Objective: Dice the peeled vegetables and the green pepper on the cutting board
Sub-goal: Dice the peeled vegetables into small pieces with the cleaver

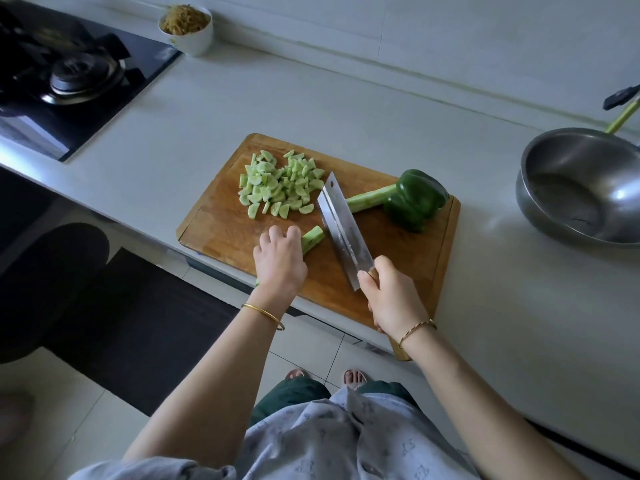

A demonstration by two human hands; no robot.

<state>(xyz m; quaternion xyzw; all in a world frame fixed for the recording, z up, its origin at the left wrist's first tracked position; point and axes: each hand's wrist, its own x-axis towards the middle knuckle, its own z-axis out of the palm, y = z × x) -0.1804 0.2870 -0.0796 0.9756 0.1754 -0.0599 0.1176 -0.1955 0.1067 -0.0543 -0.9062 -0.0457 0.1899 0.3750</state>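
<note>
A wooden cutting board [398, 258] lies on the pale counter. A heap of diced pale green pieces [277, 185] sits at its far left. My left hand [280, 261] curls over a peeled green vegetable strip [313, 238], whose cut end pokes out toward the blade. My right hand [389, 294] grips the handle of a cleaver [341, 226], with the blade just right of that strip. Another peeled length [370, 199] lies behind the blade, touching a whole dark green pepper [415, 199] at the board's right.
A steel bowl [581, 185] stands on the counter to the right, with a green-handled tool [623, 112] behind it. A white bowl of brown shreds [187, 27] sits at the back, beside the black gas hob [69, 74]. The counter edge runs just below the board.
</note>
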